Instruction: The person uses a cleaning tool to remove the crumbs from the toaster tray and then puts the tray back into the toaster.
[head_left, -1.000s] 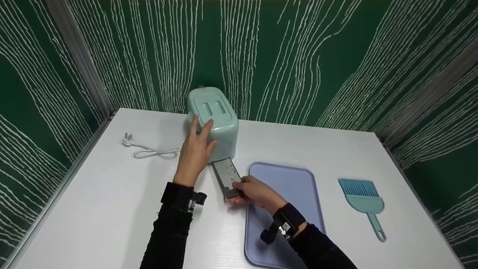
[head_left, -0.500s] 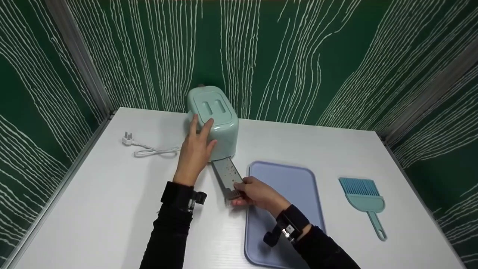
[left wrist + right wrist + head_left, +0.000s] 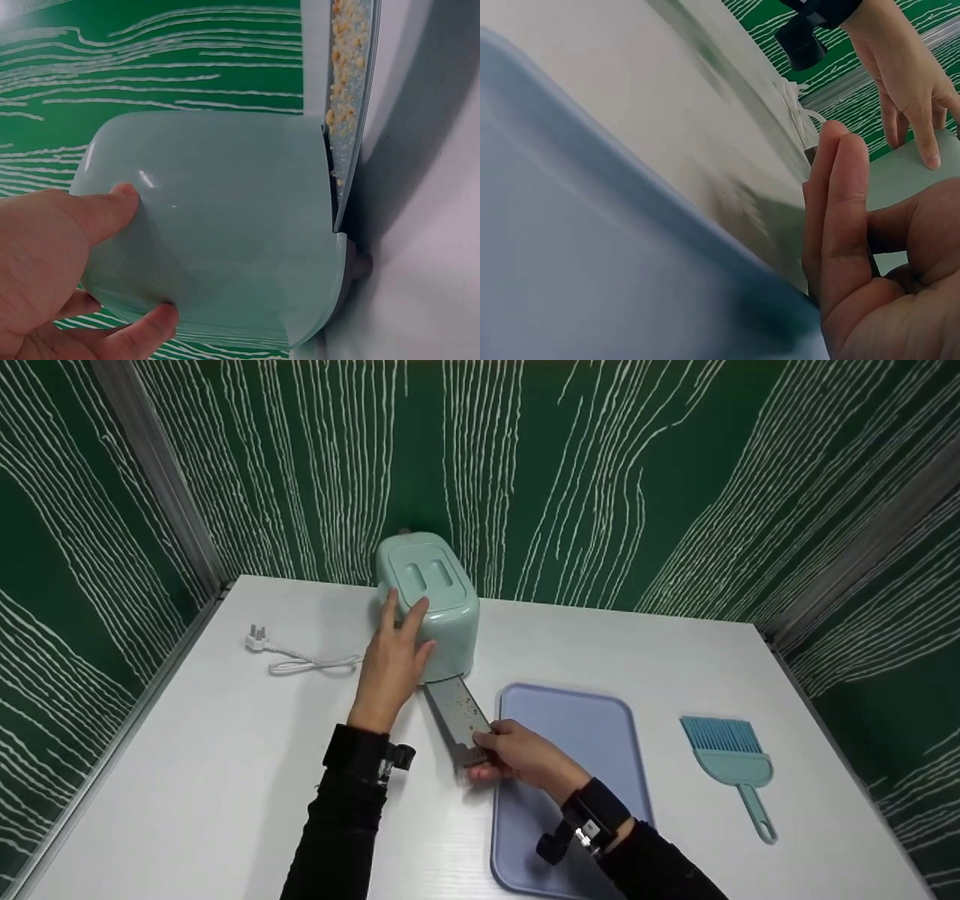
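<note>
A mint-green toaster (image 3: 452,641) with two recesses in its top stands near the back wall. My left hand (image 3: 391,675) rests on its near end, fingers spread and fairly straight over the upper edge; in the left wrist view the thumb (image 3: 112,214) lies against the glossy end face. From the toaster's base a grey crumb tray (image 3: 453,709) sticks out toward me, its inner end still in the slot. Yellowish crumbs (image 3: 343,67) lie along it. My right hand (image 3: 529,754) pinches the tray's outer end, thumb on top and fingers underneath.
A lavender tray (image 3: 566,705) lies on the white table under my right forearm. Farther right is a teal brush (image 3: 731,769) with a handle. To the left, a white power cord (image 3: 315,664) with a plug (image 3: 256,640) lies bundled. A green, white-streaked wall (image 3: 420,457) closes off the back.
My right hand has moved slightly toward me and to the right, drawing the crumb tray a little farther out. The left hand and toaster have stayed in place.
</note>
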### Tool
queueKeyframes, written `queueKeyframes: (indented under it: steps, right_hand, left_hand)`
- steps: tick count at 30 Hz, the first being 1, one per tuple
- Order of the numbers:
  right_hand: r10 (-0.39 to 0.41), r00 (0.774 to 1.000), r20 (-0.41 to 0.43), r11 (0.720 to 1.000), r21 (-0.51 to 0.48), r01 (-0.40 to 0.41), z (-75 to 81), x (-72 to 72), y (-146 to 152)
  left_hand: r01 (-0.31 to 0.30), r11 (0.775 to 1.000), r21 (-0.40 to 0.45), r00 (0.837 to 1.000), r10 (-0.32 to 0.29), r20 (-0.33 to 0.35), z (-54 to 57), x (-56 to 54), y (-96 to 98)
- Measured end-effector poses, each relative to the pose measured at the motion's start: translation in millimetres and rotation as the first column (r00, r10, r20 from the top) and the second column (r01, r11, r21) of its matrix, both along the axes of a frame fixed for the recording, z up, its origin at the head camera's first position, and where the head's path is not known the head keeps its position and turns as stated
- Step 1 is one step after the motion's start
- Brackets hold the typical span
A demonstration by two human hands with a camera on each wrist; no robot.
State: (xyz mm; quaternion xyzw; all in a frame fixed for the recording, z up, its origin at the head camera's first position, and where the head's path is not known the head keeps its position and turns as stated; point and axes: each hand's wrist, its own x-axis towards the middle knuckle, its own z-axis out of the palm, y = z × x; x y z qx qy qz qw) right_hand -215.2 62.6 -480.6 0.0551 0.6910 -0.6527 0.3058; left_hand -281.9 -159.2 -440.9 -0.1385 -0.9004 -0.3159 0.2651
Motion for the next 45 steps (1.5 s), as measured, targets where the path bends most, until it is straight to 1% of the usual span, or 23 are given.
queueKeyframes:
  steps: [8,18,25,30,35,41,45]
  right_hand:
    - [0.032,0.999,-0.007,0.999,-0.022,-0.032,1.7,6.6,3.3]
    - [0.061,0.998,-0.005,0.997,-0.056,-0.061,0.6,13.8,6.6]
    - [0.063,0.998,-0.012,0.997,-0.04,-0.064,0.8,18.8,13.0]
    - [0.079,0.996,-0.036,0.996,-0.027,-0.08,3.6,22.8,19.6]
    - [0.082,0.994,-0.066,0.996,-0.02,-0.083,7.4,25.6,25.7]
    - [0.096,0.987,-0.131,0.995,0.004,-0.096,10.2,31.2,32.9]
    - [0.101,0.982,-0.162,0.995,-0.007,-0.103,15.7,33.2,38.0]
  left_hand:
    - [0.003,1.0,0.002,1.0,-0.003,0.003,-1.1,-0.1,-0.3]
    - [0.001,1.0,-0.008,0.999,-0.001,0.039,0.8,-0.9,0.3]
    - [-0.001,1.0,0.004,0.999,0.001,0.044,0.5,0.1,0.3]
    - [0.003,1.0,0.004,1.0,-0.003,0.019,0.5,0.4,-0.7]
    - [-0.006,1.0,-0.005,1.0,0.006,-0.001,1.5,-0.4,-1.2]
    - [-0.011,1.0,-0.018,1.0,0.011,0.008,-0.1,0.7,0.4]
    - [-0.022,1.0,-0.022,1.0,0.022,0.004,1.7,1.2,1.1]
